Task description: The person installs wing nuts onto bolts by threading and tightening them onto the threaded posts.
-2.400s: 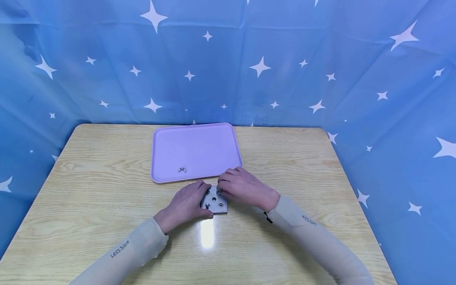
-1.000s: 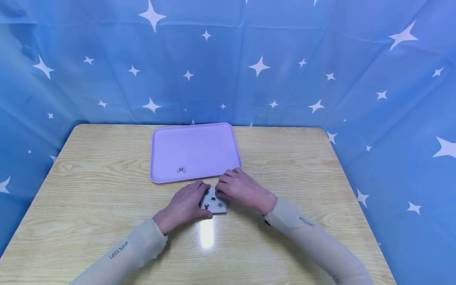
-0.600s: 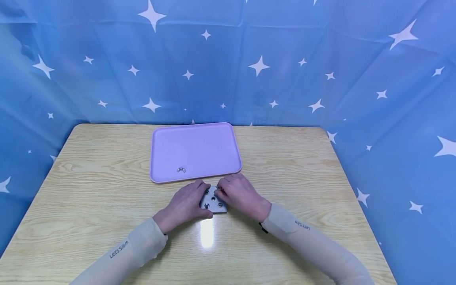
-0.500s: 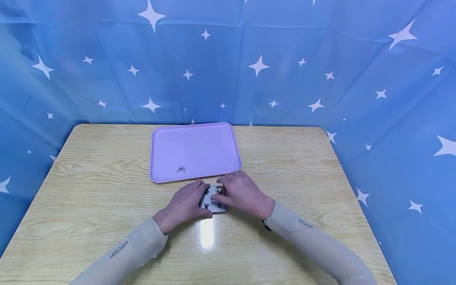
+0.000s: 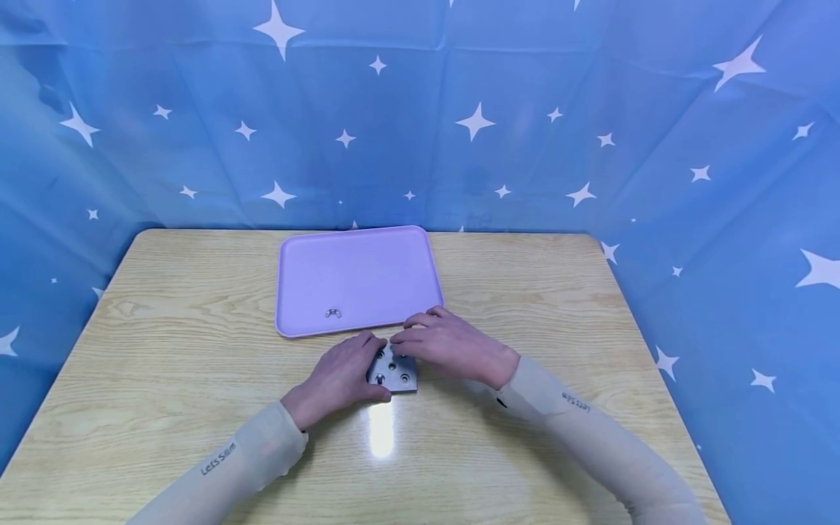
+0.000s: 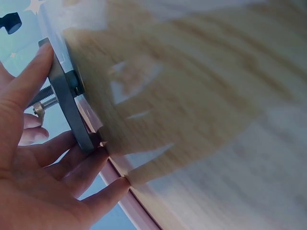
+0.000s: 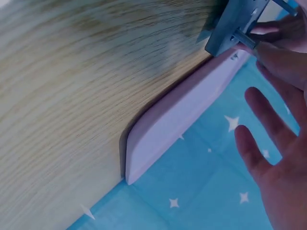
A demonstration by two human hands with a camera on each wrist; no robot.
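My left hand (image 5: 344, 372) grips a square metal plate (image 5: 396, 384) by its left side, thumb at the near edge and fingers at the far edge. Threaded bolts (image 6: 44, 97) stick up from the plate's holes, and a dark bolt head (image 6: 73, 82) shows on its underside. One wing nut (image 6: 39, 111) sits near the tip of a bolt. In the right wrist view, the thumb and index finger of my right hand (image 7: 283, 124) close around the tip of the far-right bolt (image 7: 243, 38), its other fingers spread. In the head view that hand covers the plate's far-right corner.
Behind the plate lies a purple tray (image 5: 357, 273) with one loose wing nut (image 5: 333, 313) near its front edge. Everything rests on a wood-grain table (image 5: 525, 306). A blue curtain with white stars (image 5: 420, 109) hangs behind and at both sides.
My right hand's fingers spread and regrip repeatedly at the far-right bolt, briefly uncovering the wing nut half a second ago. The left hand and plate stay in place.
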